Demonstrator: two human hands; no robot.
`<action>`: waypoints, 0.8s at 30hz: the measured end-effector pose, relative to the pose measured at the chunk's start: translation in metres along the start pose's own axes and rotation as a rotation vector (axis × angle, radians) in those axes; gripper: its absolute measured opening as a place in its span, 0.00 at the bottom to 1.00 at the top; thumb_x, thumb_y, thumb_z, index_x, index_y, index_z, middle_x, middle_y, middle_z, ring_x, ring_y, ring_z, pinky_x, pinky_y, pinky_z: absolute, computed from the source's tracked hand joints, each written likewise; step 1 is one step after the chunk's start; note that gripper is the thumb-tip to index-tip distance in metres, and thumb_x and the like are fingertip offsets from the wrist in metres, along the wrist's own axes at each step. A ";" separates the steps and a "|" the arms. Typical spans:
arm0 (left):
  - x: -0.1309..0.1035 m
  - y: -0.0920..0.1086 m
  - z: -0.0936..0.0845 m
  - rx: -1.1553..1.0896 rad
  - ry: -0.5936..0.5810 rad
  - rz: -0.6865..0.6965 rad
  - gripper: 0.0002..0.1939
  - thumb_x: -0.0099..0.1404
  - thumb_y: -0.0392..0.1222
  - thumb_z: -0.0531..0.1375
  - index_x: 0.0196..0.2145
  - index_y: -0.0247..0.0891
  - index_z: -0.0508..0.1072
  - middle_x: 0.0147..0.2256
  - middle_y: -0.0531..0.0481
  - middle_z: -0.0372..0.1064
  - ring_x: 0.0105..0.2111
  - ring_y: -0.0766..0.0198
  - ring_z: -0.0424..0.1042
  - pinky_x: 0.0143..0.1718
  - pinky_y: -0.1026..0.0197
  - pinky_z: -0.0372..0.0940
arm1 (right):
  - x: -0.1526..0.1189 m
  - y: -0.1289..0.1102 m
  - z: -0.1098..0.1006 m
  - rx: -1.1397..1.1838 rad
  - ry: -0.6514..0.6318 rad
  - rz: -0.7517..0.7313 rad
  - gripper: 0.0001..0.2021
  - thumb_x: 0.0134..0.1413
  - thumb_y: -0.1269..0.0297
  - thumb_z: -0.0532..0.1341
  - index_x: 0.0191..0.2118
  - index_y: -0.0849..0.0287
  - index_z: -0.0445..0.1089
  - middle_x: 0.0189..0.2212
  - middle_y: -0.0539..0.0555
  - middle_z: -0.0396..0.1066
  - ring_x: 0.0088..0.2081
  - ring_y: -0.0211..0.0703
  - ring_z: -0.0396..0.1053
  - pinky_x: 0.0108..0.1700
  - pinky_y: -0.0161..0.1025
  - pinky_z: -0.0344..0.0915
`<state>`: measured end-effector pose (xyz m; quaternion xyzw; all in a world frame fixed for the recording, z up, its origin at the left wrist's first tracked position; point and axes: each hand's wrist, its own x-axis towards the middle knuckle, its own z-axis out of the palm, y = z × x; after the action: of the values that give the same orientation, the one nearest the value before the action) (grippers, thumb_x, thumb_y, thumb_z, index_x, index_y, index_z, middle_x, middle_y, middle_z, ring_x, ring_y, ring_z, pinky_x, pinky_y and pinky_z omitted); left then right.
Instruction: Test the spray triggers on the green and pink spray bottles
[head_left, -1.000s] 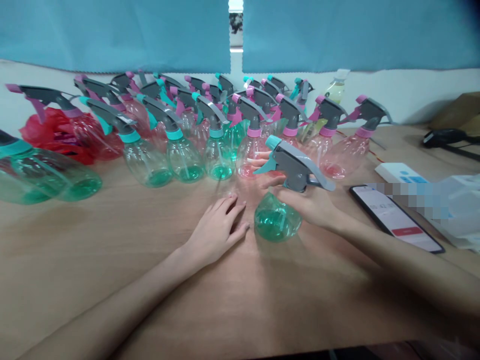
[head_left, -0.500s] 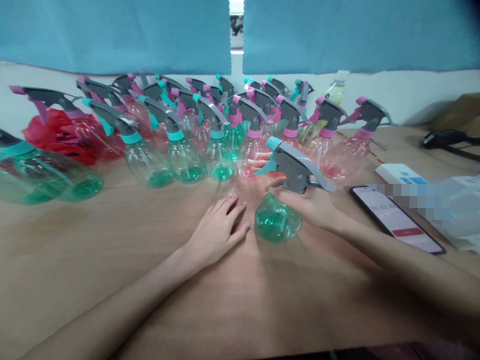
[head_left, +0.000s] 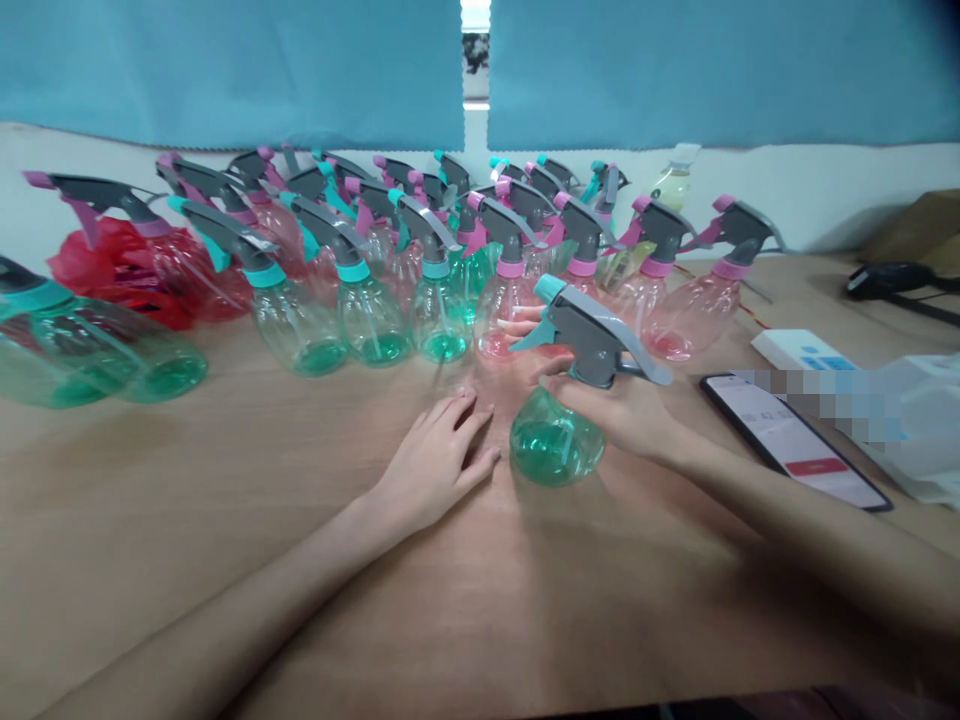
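A green spray bottle (head_left: 556, 440) with a grey head and turquoise nozzle stands upright on the wooden table (head_left: 420, 620). My right hand (head_left: 611, 400) is wrapped round its neck, just under the grey head; some fingers show behind it. To the left, my left hand (head_left: 435, 460) lies flat on the tabletop, fingers apart, holding nothing. Beyond my hands stand several more spray bottles, among them a green one (head_left: 442, 325) and a pink one (head_left: 499, 310).
On the right lie a phone (head_left: 795, 440), a white box (head_left: 802, 350) and clear plastic packaging (head_left: 930, 410). A black object (head_left: 889, 278) is farther back. Behind the left bottles sits a red plastic bag (head_left: 112, 270). Two green bottles (head_left: 165, 360) lean at far left.
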<state>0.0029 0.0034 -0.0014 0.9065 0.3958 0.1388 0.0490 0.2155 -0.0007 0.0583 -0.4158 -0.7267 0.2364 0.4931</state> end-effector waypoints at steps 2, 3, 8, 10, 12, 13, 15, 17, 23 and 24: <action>0.000 0.000 0.001 -0.006 0.008 0.002 0.22 0.71 0.48 0.54 0.57 0.32 0.66 0.60 0.34 0.61 0.61 0.46 0.58 0.59 0.44 0.58 | 0.000 0.001 0.000 -0.009 0.001 0.012 0.05 0.49 0.68 0.59 0.32 0.49 0.67 0.30 0.50 0.73 0.37 0.48 0.71 0.44 0.50 0.69; 0.000 -0.001 0.001 -0.009 0.013 0.005 0.22 0.72 0.48 0.53 0.57 0.32 0.66 0.60 0.34 0.61 0.61 0.46 0.58 0.58 0.43 0.58 | 0.000 0.001 0.000 -0.013 0.003 0.017 0.04 0.49 0.67 0.59 0.32 0.49 0.68 0.30 0.50 0.73 0.37 0.49 0.71 0.44 0.50 0.69; -0.001 -0.002 0.002 -0.006 0.016 0.012 0.22 0.71 0.48 0.54 0.58 0.32 0.66 0.60 0.34 0.61 0.61 0.46 0.58 0.58 0.44 0.58 | 0.000 0.000 0.001 -0.008 0.007 0.004 0.05 0.49 0.66 0.59 0.33 0.49 0.68 0.30 0.50 0.74 0.40 0.49 0.71 0.46 0.50 0.69; -0.001 -0.002 0.002 0.000 0.012 0.009 0.23 0.71 0.47 0.54 0.58 0.31 0.66 0.60 0.33 0.61 0.61 0.46 0.58 0.59 0.44 0.58 | 0.001 -0.001 0.001 0.008 0.004 -0.007 0.05 0.49 0.68 0.59 0.32 0.49 0.68 0.30 0.50 0.74 0.39 0.49 0.72 0.47 0.50 0.69; -0.001 -0.001 0.002 -0.001 0.010 0.007 0.23 0.71 0.47 0.54 0.58 0.31 0.66 0.60 0.33 0.61 0.61 0.46 0.58 0.59 0.44 0.57 | 0.001 -0.002 0.001 0.020 0.005 -0.019 0.06 0.48 0.69 0.59 0.31 0.49 0.67 0.30 0.49 0.73 0.38 0.48 0.72 0.47 0.49 0.68; -0.001 -0.001 0.001 -0.003 0.010 0.007 0.23 0.71 0.47 0.54 0.58 0.32 0.66 0.60 0.34 0.61 0.61 0.47 0.58 0.58 0.44 0.58 | 0.001 -0.002 0.001 0.020 0.007 -0.019 0.06 0.47 0.69 0.58 0.31 0.49 0.67 0.29 0.49 0.73 0.37 0.47 0.72 0.46 0.49 0.69; 0.000 0.000 0.000 -0.010 0.011 0.004 0.22 0.71 0.47 0.53 0.57 0.33 0.66 0.60 0.34 0.61 0.61 0.47 0.59 0.58 0.44 0.58 | 0.001 -0.002 0.001 0.007 0.012 -0.005 0.05 0.47 0.69 0.58 0.31 0.50 0.67 0.29 0.49 0.73 0.34 0.46 0.70 0.44 0.48 0.69; 0.000 0.000 0.000 -0.012 0.009 0.001 0.21 0.72 0.47 0.53 0.57 0.34 0.66 0.60 0.35 0.61 0.61 0.46 0.59 0.58 0.44 0.58 | 0.000 -0.001 0.001 -0.007 0.012 0.014 0.05 0.46 0.68 0.58 0.31 0.50 0.66 0.30 0.49 0.72 0.32 0.45 0.69 0.40 0.46 0.69; 0.000 -0.001 0.002 -0.014 0.009 0.002 0.22 0.71 0.48 0.53 0.58 0.33 0.66 0.60 0.34 0.61 0.61 0.46 0.58 0.58 0.43 0.58 | 0.001 -0.002 0.002 -0.015 0.023 0.044 0.04 0.45 0.65 0.58 0.31 0.51 0.65 0.28 0.49 0.70 0.29 0.43 0.65 0.33 0.43 0.66; 0.000 -0.001 0.002 -0.013 0.011 0.004 0.22 0.71 0.48 0.53 0.58 0.33 0.66 0.60 0.34 0.61 0.61 0.46 0.58 0.58 0.43 0.58 | 0.001 -0.002 0.002 -0.015 0.021 0.040 0.04 0.45 0.66 0.58 0.31 0.51 0.65 0.28 0.49 0.70 0.29 0.43 0.65 0.33 0.43 0.66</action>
<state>0.0022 0.0042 -0.0035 0.9061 0.3934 0.1463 0.0523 0.2131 -0.0010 0.0600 -0.4364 -0.7148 0.2363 0.4928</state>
